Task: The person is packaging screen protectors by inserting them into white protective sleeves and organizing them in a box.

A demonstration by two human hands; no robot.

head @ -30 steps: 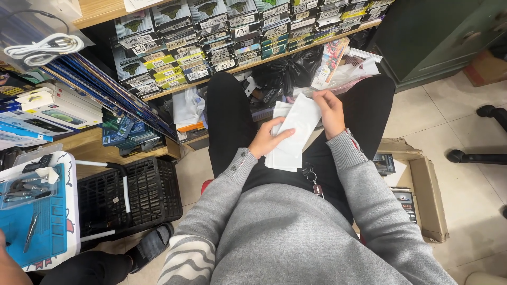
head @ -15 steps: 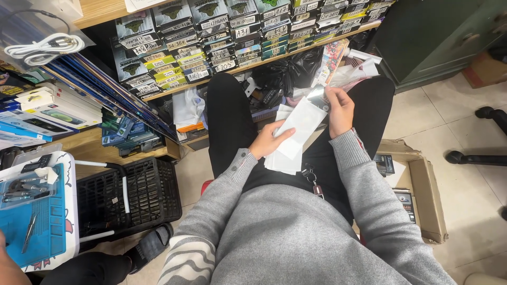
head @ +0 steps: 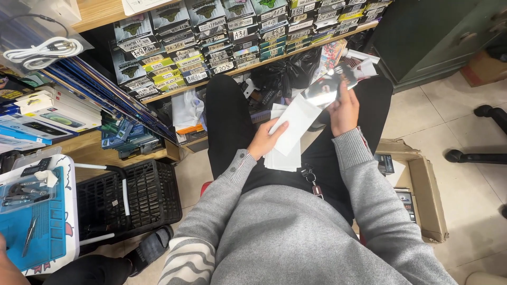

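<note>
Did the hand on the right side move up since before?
Yes. The right hand has moved up the lap toward the shelf of stacked boxes, pulling a glossy sheet out of the white sleeve.

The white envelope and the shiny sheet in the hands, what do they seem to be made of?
The white envelope, under the left hand, looks like matte paper: flat, opaque, with no glare. The shiny sheet that the right hand draws from it looks like glossy plastic film or thin glass: it mirrors light. Which of the two, I cannot tell.

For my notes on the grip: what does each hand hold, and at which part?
The left hand holds a white envelope at its lower end. The right hand pinches a glossy sheet at its right edge.
</note>
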